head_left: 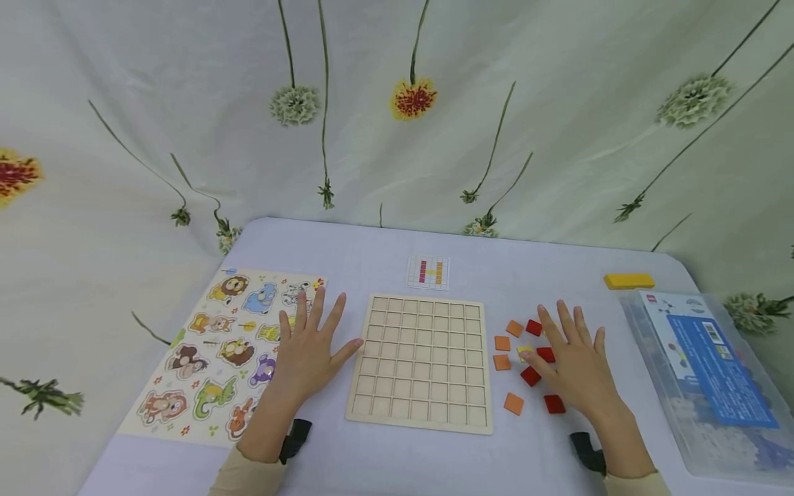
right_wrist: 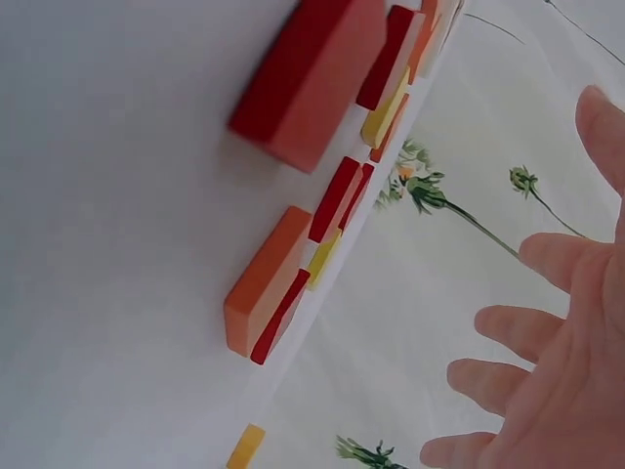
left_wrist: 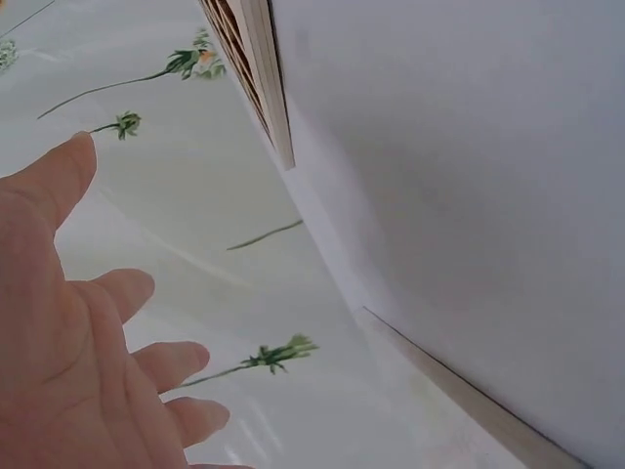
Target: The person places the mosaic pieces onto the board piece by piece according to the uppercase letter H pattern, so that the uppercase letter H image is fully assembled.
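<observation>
animal puzzle board (head_left: 214,351); pattern card (head_left: 428,273), yellow block (head_left: 628,280), plastic box (head_left: 707,386)

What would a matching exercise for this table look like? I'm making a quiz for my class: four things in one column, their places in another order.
Things:
1. wooden grid board
2. animal puzzle board
3. yellow block
4. pattern card

Places:
A. far right of the table, behind the clear plastic box
B. just behind the grid board
C. under the left hand, at the table's left
D. between the two hands, left of the loose tiles

Pairs: 1-D, 2-C, 3-A, 4-B
</observation>
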Demonstrator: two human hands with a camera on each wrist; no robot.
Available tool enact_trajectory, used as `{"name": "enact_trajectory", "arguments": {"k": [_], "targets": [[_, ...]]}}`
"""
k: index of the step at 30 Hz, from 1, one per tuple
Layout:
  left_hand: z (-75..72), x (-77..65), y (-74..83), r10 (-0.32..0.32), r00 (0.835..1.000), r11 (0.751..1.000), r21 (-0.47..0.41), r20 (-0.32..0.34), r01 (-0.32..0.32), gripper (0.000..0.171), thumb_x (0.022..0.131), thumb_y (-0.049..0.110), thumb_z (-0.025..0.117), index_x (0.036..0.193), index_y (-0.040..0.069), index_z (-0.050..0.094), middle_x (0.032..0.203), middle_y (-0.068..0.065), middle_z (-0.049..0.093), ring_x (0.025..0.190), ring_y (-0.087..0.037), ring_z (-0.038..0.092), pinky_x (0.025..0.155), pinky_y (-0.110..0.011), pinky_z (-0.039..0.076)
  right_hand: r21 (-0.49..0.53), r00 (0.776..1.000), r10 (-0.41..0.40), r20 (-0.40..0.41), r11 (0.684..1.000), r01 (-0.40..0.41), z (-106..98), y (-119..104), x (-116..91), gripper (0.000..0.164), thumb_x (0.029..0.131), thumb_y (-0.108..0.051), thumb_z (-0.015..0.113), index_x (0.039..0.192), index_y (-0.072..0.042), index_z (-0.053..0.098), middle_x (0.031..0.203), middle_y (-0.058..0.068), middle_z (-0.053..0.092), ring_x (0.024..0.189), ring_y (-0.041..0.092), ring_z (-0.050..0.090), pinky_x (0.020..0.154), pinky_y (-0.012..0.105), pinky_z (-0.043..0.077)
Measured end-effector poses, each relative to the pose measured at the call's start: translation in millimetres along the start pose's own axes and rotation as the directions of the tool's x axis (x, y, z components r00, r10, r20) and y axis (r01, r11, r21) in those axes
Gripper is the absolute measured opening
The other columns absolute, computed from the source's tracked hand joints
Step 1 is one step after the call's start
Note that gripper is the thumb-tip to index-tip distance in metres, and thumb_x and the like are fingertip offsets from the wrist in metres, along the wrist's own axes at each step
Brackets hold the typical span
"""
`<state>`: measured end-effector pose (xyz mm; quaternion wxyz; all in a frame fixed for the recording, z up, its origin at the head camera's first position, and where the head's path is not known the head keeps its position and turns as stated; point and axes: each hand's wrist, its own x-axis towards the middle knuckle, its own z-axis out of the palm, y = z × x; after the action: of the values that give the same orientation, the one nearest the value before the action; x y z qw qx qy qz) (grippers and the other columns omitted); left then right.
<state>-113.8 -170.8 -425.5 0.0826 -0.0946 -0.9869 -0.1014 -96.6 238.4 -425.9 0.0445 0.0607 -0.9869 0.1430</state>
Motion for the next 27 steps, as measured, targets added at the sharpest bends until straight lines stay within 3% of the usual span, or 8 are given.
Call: {"name": "enact_trajectory", "arguments": {"k": [5, 7, 10, 13, 16, 18, 22, 27], "targets": [[-0.8, -0.6, 4.9, 0.006, 1.000, 0.984, -0.180, 0.026, -0.001, 0.084, 0.093, 0.050, 0.058, 0.158, 0.015, 0.017, 0.163, -0.022, 0.011, 0.148, -0.050, 0.005, 0.113, -0.073, 0.015, 0.083, 0.994, -0.010, -0.105, 0.996, 0.019, -5.9, 0.0, -3.5, 0.083, 0.089, -0.037, 0.067, 0.156, -0.014, 0.024, 0.159, 0.026, 0.020, 0.147, 0.048, 0.013, 0.109, 0.077, 0.013], [-1.5, -2.5, 8.0, 0.000, 0.999, 0.950, -0.311, 0.034, 0.011, 0.084, 0.095, 0.046, 0.057, 0.158, 0.014, 0.013, 0.163, -0.022, 0.009, 0.149, -0.048, 0.004, 0.115, -0.070, 0.014, 0.139, 0.988, -0.011, -0.153, 0.990, 0.033, -8.7, 0.8, -6.7, 0.082, 0.089, -0.033, 0.069, 0.155, -0.012, 0.026, 0.158, 0.025, 0.023, 0.143, 0.049, 0.021, 0.105, 0.076, 0.024], [-1.7, -6.0, 12.2, -0.021, 1.000, 0.877, -0.479, 0.022, 0.029, 0.081, 0.097, 0.040, 0.057, 0.158, 0.013, 0.010, 0.164, -0.019, 0.011, 0.150, -0.044, 0.009, 0.118, -0.065, 0.014, 0.236, 0.976, 0.003, -0.218, 0.971, 0.049, -12.6, 5.1, -13.7, 0.077, 0.088, -0.024, 0.070, 0.153, -0.011, 0.031, 0.154, 0.024, 0.029, 0.134, 0.048, 0.033, 0.096, 0.074, 0.039], [0.9, -9.3, 13.4, -0.049, 0.999, 0.800, -0.599, 0.004, 0.042, 0.076, 0.098, 0.033, 0.055, 0.158, 0.011, 0.014, 0.163, -0.016, 0.017, 0.150, -0.040, 0.015, 0.119, -0.061, 0.017, 0.306, 0.958, 0.043, -0.283, 0.951, 0.047, -13.8, 13.0, -22.1, 0.073, 0.086, -0.016, 0.073, 0.150, -0.012, 0.038, 0.145, 0.022, 0.041, 0.122, 0.036, 0.047, 0.097, 0.040, 0.053], [5.4, -11.4, 11.8, -0.071, 0.997, 0.713, -0.699, -0.007, 0.046, 0.069, 0.099, 0.026, 0.054, 0.156, 0.008, 0.019, 0.161, -0.016, 0.023, 0.149, -0.037, 0.021, 0.119, -0.058, 0.021, 0.367, 0.941, 0.095, -0.323, 0.930, 0.032, -13.4, 23.2, -30.8, 0.068, 0.084, -0.010, 0.074, 0.145, -0.010, 0.046, 0.133, 0.020, 0.051, 0.107, 0.012, 0.052, 0.085, 0.005, 0.042], [8.7, -12.1, 9.5, -0.080, 0.997, 0.658, -0.751, -0.011, 0.045, 0.066, 0.099, 0.022, 0.054, 0.155, 0.006, 0.022, 0.160, -0.017, 0.026, 0.148, -0.037, 0.023, 0.118, -0.057, 0.023, 0.413, 0.941, 0.137, -0.310, 0.911, 0.003, -12.3, 29.9, -36.5, 0.064, 0.084, -0.009, 0.074, 0.143, -0.009, 0.049, 0.127, 0.017, 0.054, 0.098, -0.002, 0.049, 0.078, -0.003, 0.035], [15.6, -11.5, 5.2, -0.097, 0.995, 0.578, -0.815, -0.005, 0.053, 0.064, 0.099, 0.017, 0.054, 0.154, 0.004, 0.024, 0.158, -0.019, 0.029, 0.148, -0.035, 0.026, 0.119, -0.055, 0.023, 0.508, 0.952, 0.218, -0.216, 0.857, -0.081, -9.5, 40.3, -47.2, 0.056, 0.087, -0.009, 0.072, 0.139, -0.004, 0.052, 0.118, 0.015, 0.057, 0.088, -0.013, 0.047, 0.073, 0.001, 0.041], [25.0, -10.3, 1.5, -0.119, 0.992, 0.530, -0.842, 0.038, 0.096, 0.061, 0.100, 0.017, 0.053, 0.153, 0.004, 0.026, 0.158, -0.018, 0.031, 0.148, -0.033, 0.025, 0.121, -0.053, 0.020, 0.575, 0.960, 0.265, -0.088, 0.801, -0.168, -4.5, 49.4, -56.2, 0.052, 0.088, -0.013, 0.072, 0.136, -0.002, 0.054, 0.108, 0.010, 0.062, 0.084, -0.007, 0.055, 0.069, 0.009, 0.050]]}}
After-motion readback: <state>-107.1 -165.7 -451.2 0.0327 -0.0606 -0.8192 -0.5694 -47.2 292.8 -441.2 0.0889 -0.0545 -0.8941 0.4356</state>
